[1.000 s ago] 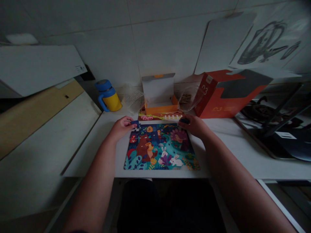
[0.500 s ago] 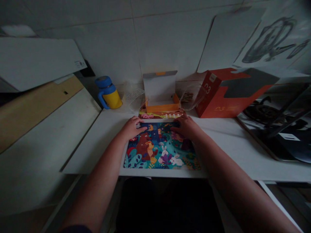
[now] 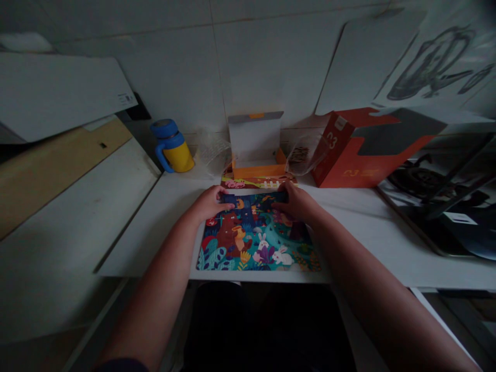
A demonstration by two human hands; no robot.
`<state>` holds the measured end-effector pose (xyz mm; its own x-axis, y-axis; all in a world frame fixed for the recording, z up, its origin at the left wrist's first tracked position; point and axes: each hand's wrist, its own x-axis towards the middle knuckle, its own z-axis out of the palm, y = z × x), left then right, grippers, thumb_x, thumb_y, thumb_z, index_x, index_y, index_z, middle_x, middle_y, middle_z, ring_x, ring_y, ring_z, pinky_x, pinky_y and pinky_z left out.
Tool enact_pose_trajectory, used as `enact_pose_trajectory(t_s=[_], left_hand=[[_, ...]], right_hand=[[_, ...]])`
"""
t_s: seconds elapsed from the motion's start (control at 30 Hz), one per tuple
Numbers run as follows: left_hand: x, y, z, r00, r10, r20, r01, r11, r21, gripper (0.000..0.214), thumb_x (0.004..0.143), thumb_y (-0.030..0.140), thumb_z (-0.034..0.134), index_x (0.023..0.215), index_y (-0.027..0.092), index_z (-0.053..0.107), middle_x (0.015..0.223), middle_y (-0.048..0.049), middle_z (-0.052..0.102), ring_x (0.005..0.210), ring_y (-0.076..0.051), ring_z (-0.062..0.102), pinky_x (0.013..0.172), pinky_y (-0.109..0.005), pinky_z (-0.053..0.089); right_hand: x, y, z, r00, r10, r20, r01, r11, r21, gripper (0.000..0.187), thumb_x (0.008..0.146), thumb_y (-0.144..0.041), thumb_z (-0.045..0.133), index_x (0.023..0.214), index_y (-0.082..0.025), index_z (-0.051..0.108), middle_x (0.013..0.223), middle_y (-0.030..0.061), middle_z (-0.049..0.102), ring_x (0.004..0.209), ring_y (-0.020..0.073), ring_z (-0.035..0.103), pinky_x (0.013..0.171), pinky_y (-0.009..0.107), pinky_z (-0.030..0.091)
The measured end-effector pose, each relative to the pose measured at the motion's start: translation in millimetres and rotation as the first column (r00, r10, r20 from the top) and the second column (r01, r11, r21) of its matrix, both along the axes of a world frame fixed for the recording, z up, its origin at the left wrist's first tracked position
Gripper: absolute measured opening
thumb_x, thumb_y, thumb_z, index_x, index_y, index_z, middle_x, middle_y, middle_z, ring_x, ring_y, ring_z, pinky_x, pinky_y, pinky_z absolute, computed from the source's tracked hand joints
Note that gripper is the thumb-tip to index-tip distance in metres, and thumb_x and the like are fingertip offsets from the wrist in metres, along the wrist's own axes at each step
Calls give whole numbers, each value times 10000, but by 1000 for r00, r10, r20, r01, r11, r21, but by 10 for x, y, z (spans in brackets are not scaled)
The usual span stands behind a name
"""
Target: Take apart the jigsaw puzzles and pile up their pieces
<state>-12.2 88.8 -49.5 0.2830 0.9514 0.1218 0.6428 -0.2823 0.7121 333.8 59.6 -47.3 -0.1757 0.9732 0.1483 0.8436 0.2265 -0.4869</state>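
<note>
A jigsaw puzzle with a forest scene of rabbits and a brown bear lies near the table's front edge. My left hand grips its far left corner, thumb on top and fingers curled behind the edge. At the far right corner, my right hand holds it in the same way. The far edge looks slightly raised and a little uneven between my hands. Just beyond it lies a colourful printed piece with a white fence, partly under an orange box with its lid up.
A blue and yellow flask stands at the back left. Clear plastic packaging sits beside the orange box. A large red carton is at the back right, near a black rack. White boards lean on the left.
The puzzle's far edge has risen slightly between my hands. My fingers have closed further around its far corners.
</note>
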Motion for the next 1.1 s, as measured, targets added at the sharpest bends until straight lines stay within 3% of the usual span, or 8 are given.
enact_pose_trajectory(t_s=[0.17, 0.27, 0.43, 0.53, 0.7, 0.87, 0.97, 1.1], left_hand=[[17, -9, -58, 962, -39, 270, 77, 988, -130, 497, 709, 408, 882, 1048, 224, 568, 973, -32, 735, 885, -219, 697, 772, -317, 520], [10, -21, -36, 937, -35, 346, 101, 979, -175, 528, 718, 397, 882, 1106, 218, 572, 995, -42, 759, 914, -224, 725, 809, -328, 539], [28, -24, 29, 877, 51, 477, 67, 971, -229, 555, 694, 412, 899, 1107, 199, 595, 987, -47, 771, 848, -208, 729, 789, -330, 560], [101, -23, 26, 840, 41, 541, 104, 966, -235, 533, 697, 417, 899, 1084, 203, 602, 1034, -55, 776, 866, -207, 729, 827, -351, 574], [226, -9, -23, 946, -97, 311, 133, 986, -99, 388, 800, 407, 830, 1099, 201, 694, 1112, -100, 766, 1021, -283, 722, 932, -443, 565], [243, 25, -32, 986, -164, 39, 155, 973, 172, 344, 829, 364, 822, 1136, 222, 758, 1263, -122, 695, 1292, -332, 608, 1134, -492, 459], [249, 39, -18, 980, -189, -64, 198, 963, 184, 316, 854, 378, 800, 1119, 209, 762, 1237, -133, 674, 1293, -338, 600, 1138, -486, 461], [269, 48, 3, 969, -205, -138, 225, 964, 145, 303, 851, 361, 804, 1102, 206, 733, 1264, -127, 663, 1343, -334, 567, 1169, -482, 439]], right_hand=[[-30, -40, 22, 999, 22, -23, -22, 1000, 10, 434, 889, -393, 750, 1261, -234, 592, 1047, 91, 767, 837, 249, 689, 690, 303, 457], [-12, -28, 28, 997, 13, -74, -9, 999, 53, 320, 940, -379, 682, 1220, -229, 641, 1101, 100, 774, 913, 258, 707, 742, 313, 479], [-31, -19, 58, 957, -89, -275, 118, 989, 91, 342, 930, -405, 689, 1222, -228, 680, 1075, 78, 780, 881, 238, 707, 742, 318, 505], [-109, -30, 59, 927, -37, -374, 73, 994, 84, 350, 909, -435, 719, 1188, -229, 682, 1062, 63, 780, 867, 228, 702, 739, 320, 521], [-261, -36, 11, 956, 69, -285, -74, 997, -7, 315, 903, -433, 746, 1152, -252, 676, 976, 42, 772, 806, 224, 686, 720, 329, 532], [-297, -14, -34, 994, 108, -10, -106, 986, 125, 392, 908, -484, 759, 1184, -213, 700, 1210, 141, 697, 1128, 309, 647, 1000, 425, 511], [-294, -6, -64, 992, 70, 106, -83, 988, 128, 460, 929, -577, 708, 1193, -200, 698, 1286, 182, 633, 1245, 362, 575, 1072, 484, 468], [-299, 10, -97, 989, 57, 134, -70, 993, 99, 475, 936, -597, 689, 1198, -200, 675, 1325, 180, 602, 1267, 370, 541, 1068, 497, 459]])
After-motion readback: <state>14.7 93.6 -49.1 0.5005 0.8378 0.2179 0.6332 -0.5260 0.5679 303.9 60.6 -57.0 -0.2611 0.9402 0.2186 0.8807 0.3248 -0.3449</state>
